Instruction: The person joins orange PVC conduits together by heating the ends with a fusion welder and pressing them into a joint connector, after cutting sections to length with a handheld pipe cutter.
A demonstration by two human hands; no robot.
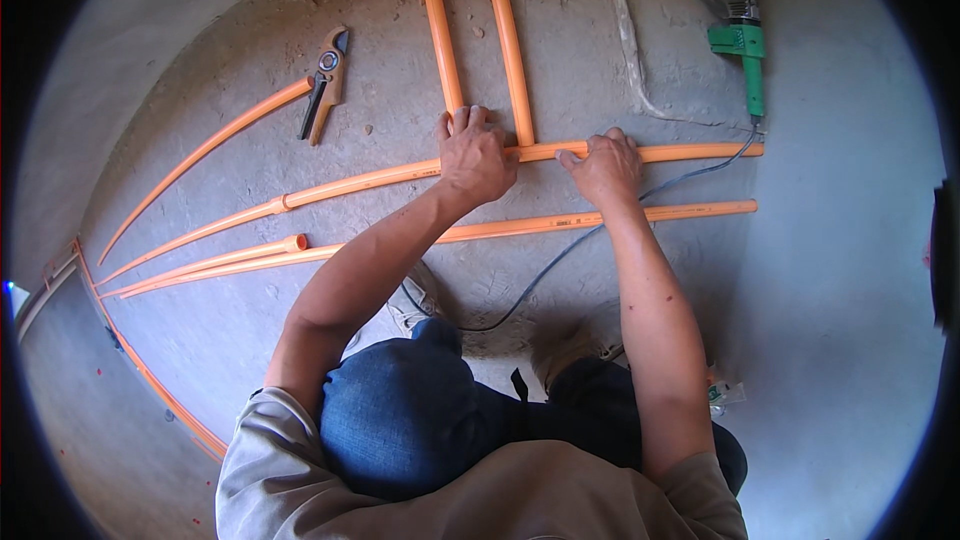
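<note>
At eight o'clock, an orange edge pipe [160,380] is laid along the foot of the wall. At ten o'clock, a loose pipe [210,160] is set on the floor [570,70], one end just beside the cutters [327,85]. At nine o'clock, a short pipe [230,257] with a widened end can be seen. The long pipe [545,152] is stretched from nine o'clock to nearly three, just off centre. Toward twelve o'clock, it is grasped by the left hand [478,155], and is met there by two pipes [503,35] coming from twelve. It is also grasped, fingers curled over it, by the right hand [605,170], near centre toward two o'clock. A lower pipe [520,228] is crossed by a cable [692,174]. At two o'clock, a green tool [745,55] is placed.
</note>
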